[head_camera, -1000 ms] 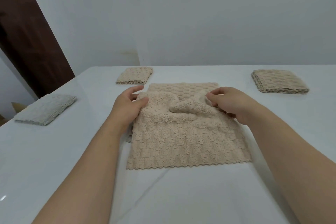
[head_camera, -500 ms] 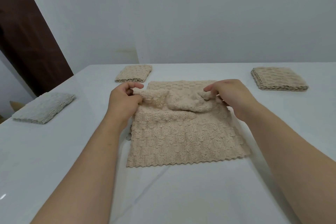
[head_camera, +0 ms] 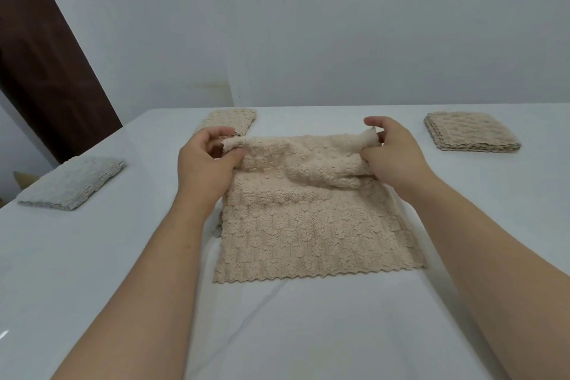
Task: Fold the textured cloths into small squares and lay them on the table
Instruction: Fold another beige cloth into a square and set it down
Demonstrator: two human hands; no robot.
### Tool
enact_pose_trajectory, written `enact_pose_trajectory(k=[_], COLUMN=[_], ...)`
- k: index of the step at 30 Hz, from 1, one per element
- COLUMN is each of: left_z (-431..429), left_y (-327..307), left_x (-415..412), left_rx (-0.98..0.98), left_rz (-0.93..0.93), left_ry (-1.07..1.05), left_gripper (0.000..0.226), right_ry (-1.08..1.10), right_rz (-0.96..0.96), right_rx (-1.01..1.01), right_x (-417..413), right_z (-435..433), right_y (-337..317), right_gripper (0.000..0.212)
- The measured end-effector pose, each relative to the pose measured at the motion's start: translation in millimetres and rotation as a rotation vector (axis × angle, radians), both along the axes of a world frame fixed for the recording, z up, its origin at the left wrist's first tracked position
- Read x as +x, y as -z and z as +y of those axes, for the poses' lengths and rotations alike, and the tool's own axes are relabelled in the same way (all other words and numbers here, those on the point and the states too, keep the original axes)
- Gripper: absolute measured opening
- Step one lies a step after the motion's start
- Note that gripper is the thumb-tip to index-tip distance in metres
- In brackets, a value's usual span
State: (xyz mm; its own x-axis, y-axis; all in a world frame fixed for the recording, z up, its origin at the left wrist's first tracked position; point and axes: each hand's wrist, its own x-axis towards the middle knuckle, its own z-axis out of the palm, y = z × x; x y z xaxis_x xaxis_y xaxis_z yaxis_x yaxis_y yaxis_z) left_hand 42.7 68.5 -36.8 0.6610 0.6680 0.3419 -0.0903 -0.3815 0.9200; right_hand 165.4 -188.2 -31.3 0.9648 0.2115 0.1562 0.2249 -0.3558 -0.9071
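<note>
The beige cloth point(head_camera: 308, 225), nubbly with a scalloped near hem, lies on the white tabletop point(head_camera: 92, 271), its far edge raised. The left hand point(head_camera: 205, 163) and the right hand point(head_camera: 393, 153) each clamp one end of that edge in a pinching grip; it stretches between them.

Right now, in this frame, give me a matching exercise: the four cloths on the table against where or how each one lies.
Things:
1. grey cloth
2. spread beige cloth
3. thick beige square
4. thin beige square

States:
A. folded, far right of the table
B. far edge pinched by left hand and right hand
C. folded, near the table's left edge
D. folded, just beyond the left hand

Pairs: 1-C, 2-B, 3-A, 4-D
</note>
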Motion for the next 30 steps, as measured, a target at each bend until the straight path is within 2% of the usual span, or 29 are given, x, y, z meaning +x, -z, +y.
enact_pose_trajectory(k=[2,5,8,10,13,22,30], left_z=[2,2,-1,-1,-3,-15,-21], left_y=[0,0,0,0,1,2,-4], left_x=[0,-2,-5,-3,0,-3,-41], left_rx=[0.064,0.164,0.188,0.174,0.088,0.047,-0.004], left_rz=[0.020,0.066,0.054,0.059,0.054,0.008,0.125], left_ry=[-0.031,-0.094,-0.096,-0.102,-0.073,-0.014,0.027], left_gripper=[0.038,0.036,0.027,0.021,0.021,0.019,0.016], right_ry=[0.018,0.056,0.096,0.121,0.161,0.170,0.031], right_rz=[-0.012,-0.059,-0.121,-0.141,-0.130,-0.104,-0.157], right_rx=[-0.014,-0.048,-0.100,-0.106,-0.076,0.078,-0.053], right_x=[2,4,3,3,5,-10,-59], right_z=[0,0,-2,-1,-1,-12,-41], right_y=[1,3,2,2,2,-17,-3], right_gripper=[0.068,0.069,0.046,0.033,0.027,0.028,0.003])
